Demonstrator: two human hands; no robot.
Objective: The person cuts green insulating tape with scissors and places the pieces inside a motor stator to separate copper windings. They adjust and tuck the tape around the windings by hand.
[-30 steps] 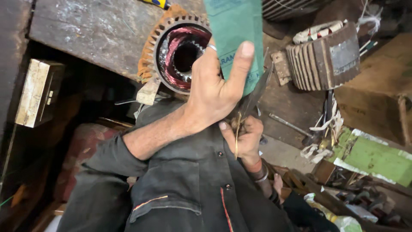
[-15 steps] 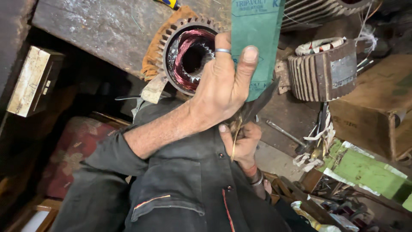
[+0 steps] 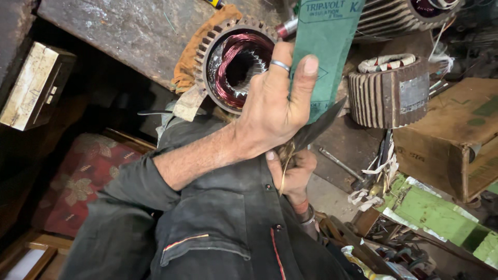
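We hold a green insulation sheet [image 3: 326,49] up in our left hand [image 3: 272,111], thumb pressed flat on its face and the other fingers folded behind it, 1 of them wearing a ring. Just below that thumb, our right hand [image 3: 293,173] closes around the handles of a pair of scissors [image 3: 314,129], whose dark blade meets the sheet's lower edge. We judge the step in hand to be cutting a strip from the sheet. The next move, as we read it, calls for keeping the sheet taut above the blade and steering the cut straight, since the sheet is thin and could buckle or tear off line.

Behind our left fingers sits a motor stator [image 3: 236,67] with copper-red windings, resting on a worn wooden bench [image 3: 119,36]. To the right of the thumb stands a second finned stator [image 3: 389,93], and beyond it a cardboard box [image 3: 456,135]. Below the right hand lie green scraps [image 3: 430,212] and loose tools. Our left forearm crosses over the right hand and hides most of its grip, so we cannot tell how far the blades are parted.
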